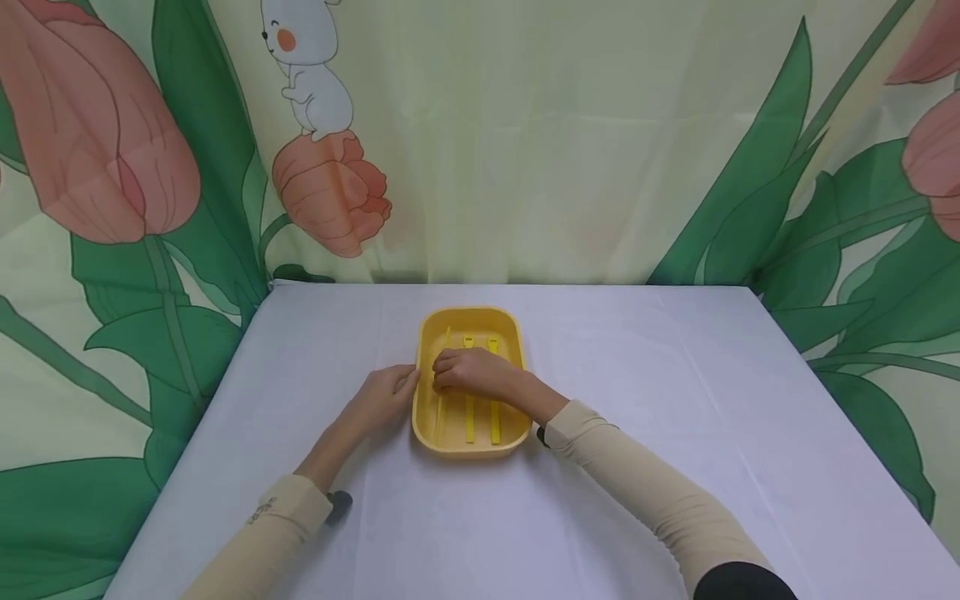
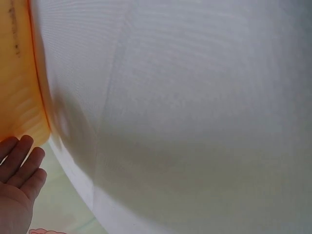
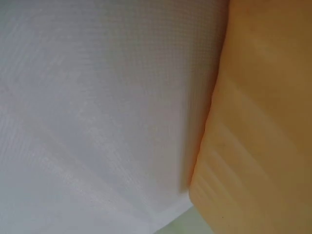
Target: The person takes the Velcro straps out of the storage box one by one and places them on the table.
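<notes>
A yellow tray (image 1: pixel 470 452) with rounded corners sits on the table. Two flat yellow strips (image 1: pixel 470 425) (image 1: pixel 495 425), each with a small dark slot at its far end, lie lengthwise in it. A third yellow strip (image 1: pixel 439 421), seen thin as if on edge, runs along the left side. My right hand (image 1: pixel 476 372) reaches over the tray from the right and pinches this strip with curled fingers. On the left, my left hand (image 1: pixel 384 398) rests against the tray's outer wall. Its fingers (image 2: pixel 19 161) are nearly straight in the left wrist view. The right wrist view shows the tray's wall (image 3: pixel 258 122), not the hand.
A white cloth (image 1: pixel 637 375) covers the table. Behind it hangs a curtain (image 1: pixel 525 150) printed with tulips and a white animal. Each forearm has a beige sleeve (image 1: pixel 645 483), with a dark wrist camera (image 1: pixel 340 507) at the left cuff.
</notes>
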### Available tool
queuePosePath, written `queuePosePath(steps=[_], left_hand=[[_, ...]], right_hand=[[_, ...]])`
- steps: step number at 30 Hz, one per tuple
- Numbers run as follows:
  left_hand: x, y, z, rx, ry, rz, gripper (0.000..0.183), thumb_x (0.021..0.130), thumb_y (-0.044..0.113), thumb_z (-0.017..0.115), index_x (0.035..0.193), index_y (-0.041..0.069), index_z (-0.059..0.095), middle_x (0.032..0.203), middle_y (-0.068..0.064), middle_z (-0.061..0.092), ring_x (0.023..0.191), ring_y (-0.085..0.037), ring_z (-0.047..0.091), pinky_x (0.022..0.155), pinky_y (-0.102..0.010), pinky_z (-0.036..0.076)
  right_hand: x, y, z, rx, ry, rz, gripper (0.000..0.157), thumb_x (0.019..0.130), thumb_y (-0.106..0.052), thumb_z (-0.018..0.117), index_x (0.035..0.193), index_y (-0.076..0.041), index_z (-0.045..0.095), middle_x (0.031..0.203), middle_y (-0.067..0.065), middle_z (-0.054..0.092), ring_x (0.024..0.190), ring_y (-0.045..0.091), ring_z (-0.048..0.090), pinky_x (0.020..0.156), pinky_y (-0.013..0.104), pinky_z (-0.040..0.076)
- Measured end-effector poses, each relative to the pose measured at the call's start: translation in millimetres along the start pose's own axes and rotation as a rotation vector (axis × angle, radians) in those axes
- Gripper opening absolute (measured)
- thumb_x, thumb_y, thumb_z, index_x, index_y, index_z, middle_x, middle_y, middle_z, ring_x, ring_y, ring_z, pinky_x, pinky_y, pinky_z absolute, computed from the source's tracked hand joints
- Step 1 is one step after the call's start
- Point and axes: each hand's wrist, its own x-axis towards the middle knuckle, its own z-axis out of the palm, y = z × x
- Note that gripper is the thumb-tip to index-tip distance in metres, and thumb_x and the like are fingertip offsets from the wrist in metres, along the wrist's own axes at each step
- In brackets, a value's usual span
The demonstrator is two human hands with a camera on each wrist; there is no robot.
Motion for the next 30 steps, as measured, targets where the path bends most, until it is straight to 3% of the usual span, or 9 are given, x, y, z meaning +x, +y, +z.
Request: queuePosePath(steps=[7, 13, 22, 30], left_hand=[[-3.5, 0.9, 3.2, -0.007, 0.019, -0.001, 0.039, 0.100, 0.024, 0.044, 0.124, -0.004, 0.057, 0.123, -0.018, 0.059, 0.119, -0.033, 0.051, 0.099, -0.046, 0.042], [-3.4, 0.5, 6.4, -0.012, 0.010, -0.030, 0.040, 0.100, 0.025, 0.043, 0.125, -0.003, 0.057, 0.124, -0.017, 0.058, 0.120, -0.032, 0.050, 0.100, -0.045, 0.041], [-2.9, 0.3, 6.5, -0.001, 0.029, -0.008, 0.039, 0.099, 0.023, 0.044, 0.124, -0.005, 0.057, 0.123, -0.018, 0.059, 0.119, -0.033, 0.051, 0.099, -0.046, 0.042], [-2.1, 2.4, 4.3, 0.008, 0.029, -0.031, 0.040, 0.099, 0.024, 0.044, 0.125, -0.005, 0.056, 0.124, -0.019, 0.058, 0.120, -0.034, 0.050, 0.100, -0.046, 0.041]], right_hand=[[-2, 3, -0.8, -0.021, 0.027, -0.005, 0.012, 0.089, -0.011, 0.064, 0.097, -0.013, 0.074, 0.097, -0.004, 0.067, 0.097, 0.011, 0.055, 0.087, 0.015, 0.045], [-5, 3, -3.5, -0.034, 0.060, -0.020, 0.011, 0.086, -0.009, 0.067, 0.093, -0.013, 0.074, 0.093, -0.004, 0.067, 0.092, 0.011, 0.055, 0.084, 0.015, 0.045], [-4, 4, -14.6, -0.093, 0.054, -0.027, 0.013, 0.084, -0.007, 0.069, 0.094, -0.013, 0.074, 0.093, -0.004, 0.068, 0.088, 0.010, 0.058, 0.083, 0.015, 0.046], [-6, 7, -23.3, -0.045, 0.068, -0.002, 0.012, 0.084, -0.007, 0.069, 0.094, -0.011, 0.074, 0.091, -0.004, 0.068, 0.087, 0.010, 0.059, 0.080, 0.015, 0.048]])
